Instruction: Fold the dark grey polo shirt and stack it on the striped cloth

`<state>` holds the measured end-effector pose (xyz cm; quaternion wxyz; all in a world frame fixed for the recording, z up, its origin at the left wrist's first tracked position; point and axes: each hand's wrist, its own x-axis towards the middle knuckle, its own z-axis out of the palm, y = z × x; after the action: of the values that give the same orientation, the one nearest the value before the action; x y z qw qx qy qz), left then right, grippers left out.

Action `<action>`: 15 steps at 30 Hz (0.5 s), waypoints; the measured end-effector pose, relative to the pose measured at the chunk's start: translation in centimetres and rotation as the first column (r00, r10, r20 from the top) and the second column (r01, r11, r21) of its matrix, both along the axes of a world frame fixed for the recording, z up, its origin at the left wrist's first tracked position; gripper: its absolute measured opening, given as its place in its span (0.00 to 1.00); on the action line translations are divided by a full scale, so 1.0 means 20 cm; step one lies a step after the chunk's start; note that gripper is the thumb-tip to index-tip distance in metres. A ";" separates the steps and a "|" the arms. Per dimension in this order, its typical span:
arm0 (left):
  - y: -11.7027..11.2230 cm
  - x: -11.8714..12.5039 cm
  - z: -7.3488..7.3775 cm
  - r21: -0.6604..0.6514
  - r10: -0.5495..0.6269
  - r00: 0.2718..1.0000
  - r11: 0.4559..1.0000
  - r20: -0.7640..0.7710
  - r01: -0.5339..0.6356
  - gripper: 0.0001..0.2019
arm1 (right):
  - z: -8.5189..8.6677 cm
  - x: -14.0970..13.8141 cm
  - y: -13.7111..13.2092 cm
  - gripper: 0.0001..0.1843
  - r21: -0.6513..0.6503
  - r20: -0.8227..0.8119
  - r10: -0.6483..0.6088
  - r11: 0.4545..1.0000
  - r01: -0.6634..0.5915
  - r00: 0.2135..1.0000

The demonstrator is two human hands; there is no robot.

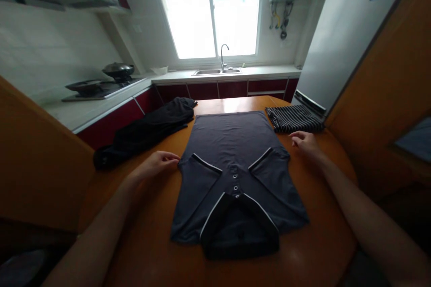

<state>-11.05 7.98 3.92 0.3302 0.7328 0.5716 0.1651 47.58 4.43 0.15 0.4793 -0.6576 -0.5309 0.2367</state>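
A dark grey polo shirt point(232, 136) lies flat on the wooden table, its collar point(240, 237) toward me and its hem at the far side. Both short sleeves are folded inward over the front, and their white-trimmed cuffs slant toward the button placket. My left hand point(158, 162) is at the shirt's left edge near the sleeve fold, with thumb and fingertips closed on the fabric there. Off the shirt's right edge, my right hand point(305, 142) hovers with fingers loosely bent and apart, holding nothing. It is just in front of a folded black-and-white striped garment point(294, 119).
A dark garment point(148, 130) lies along the left edge of the round wooden table point(151, 242). Beyond stand a counter with a sink point(215, 72) and a stove with a lidded pan point(118, 70). A refrigerator point(350, 31) rises on the right.
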 end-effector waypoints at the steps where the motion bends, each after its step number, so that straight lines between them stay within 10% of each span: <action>1: 0.00 0.00 0.00 -0.005 -0.016 1.000 1.000 -0.009 0.016 0.28 | 0.01 0.00 -0.01 0.15 -0.034 0.016 0.062 0.998 -0.062 0.998; 7: 0.01 0.02 -0.02 0.021 -0.053 0.998 0.998 -0.025 0.054 0.25 | 0.00 0.00 -0.07 0.25 -0.298 0.138 0.497 0.846 -0.443 0.857; 15: -0.01 0.06 0.00 0.021 -0.016 1.000 1.000 -0.002 0.016 0.27 | -0.02 0.06 -0.07 0.23 -0.299 0.159 0.504 0.844 -0.445 0.849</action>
<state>-9.90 7.79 3.95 0.3235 0.7409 0.5641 0.1677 48.78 3.11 -0.23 0.2529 -0.5828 -0.6957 0.3353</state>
